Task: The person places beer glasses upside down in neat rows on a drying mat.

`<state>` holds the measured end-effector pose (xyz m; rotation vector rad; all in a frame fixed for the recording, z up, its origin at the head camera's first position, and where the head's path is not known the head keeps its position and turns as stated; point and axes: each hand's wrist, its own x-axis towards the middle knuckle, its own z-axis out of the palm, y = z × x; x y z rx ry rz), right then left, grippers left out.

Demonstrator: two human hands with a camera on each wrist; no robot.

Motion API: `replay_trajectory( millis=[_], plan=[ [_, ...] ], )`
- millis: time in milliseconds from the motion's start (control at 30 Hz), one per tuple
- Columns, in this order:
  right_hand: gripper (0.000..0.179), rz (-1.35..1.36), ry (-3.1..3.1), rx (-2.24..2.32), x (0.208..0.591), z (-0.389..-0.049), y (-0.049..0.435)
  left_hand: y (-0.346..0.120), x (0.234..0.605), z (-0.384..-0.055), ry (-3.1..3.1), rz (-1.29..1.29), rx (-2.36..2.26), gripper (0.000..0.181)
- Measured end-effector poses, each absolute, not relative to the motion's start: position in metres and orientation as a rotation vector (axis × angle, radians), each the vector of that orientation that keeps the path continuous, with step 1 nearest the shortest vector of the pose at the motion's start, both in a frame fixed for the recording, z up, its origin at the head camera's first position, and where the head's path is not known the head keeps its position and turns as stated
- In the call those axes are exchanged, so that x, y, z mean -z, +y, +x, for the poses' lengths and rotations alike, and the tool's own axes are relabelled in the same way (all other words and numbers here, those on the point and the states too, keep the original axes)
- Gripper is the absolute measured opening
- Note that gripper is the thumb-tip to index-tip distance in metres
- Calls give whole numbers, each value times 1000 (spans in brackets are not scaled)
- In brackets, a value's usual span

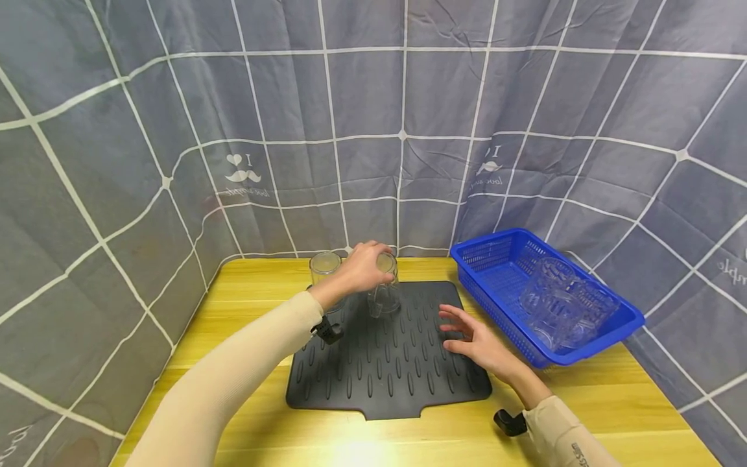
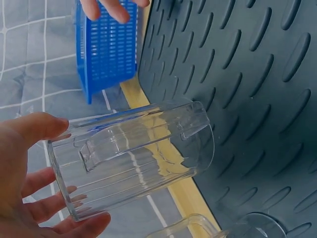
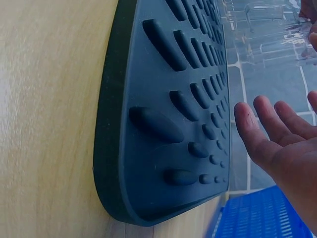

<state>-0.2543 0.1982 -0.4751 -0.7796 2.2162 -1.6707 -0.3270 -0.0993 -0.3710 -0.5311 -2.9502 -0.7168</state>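
Note:
My left hand [image 1: 363, 267] grips a clear glass mug [image 1: 384, 299] by its base, thumb on one side and fingers on the other. The mug is upside down over the back of a black ridged mat [image 1: 385, 363]; its rim is at or close to the mat, I cannot tell which. Its handle shows in the left wrist view on the mug's side [image 2: 133, 158]. Left of it stands another upside-down glass [image 1: 325, 264], partly hidden by my left wrist. My right hand [image 1: 475, 340] hovers over the mat's right side, fingers spread and holding nothing.
A blue plastic basket [image 1: 490, 305] stands right of the mat, with several clear glass mugs [image 1: 557, 308] heaped at its near end. Beneath everything is a yellow wooden table [image 1: 245, 363]. A grey checked curtain [image 1: 367, 168] hangs behind and at both sides.

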Motion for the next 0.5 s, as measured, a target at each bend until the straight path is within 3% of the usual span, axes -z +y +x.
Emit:
replay_trajectory(
  millis=[500],
  plan=[
    [69,-795,2232,1679,474,-252,202,-99,378,-342,-2995,-474,657,58]
  ],
)
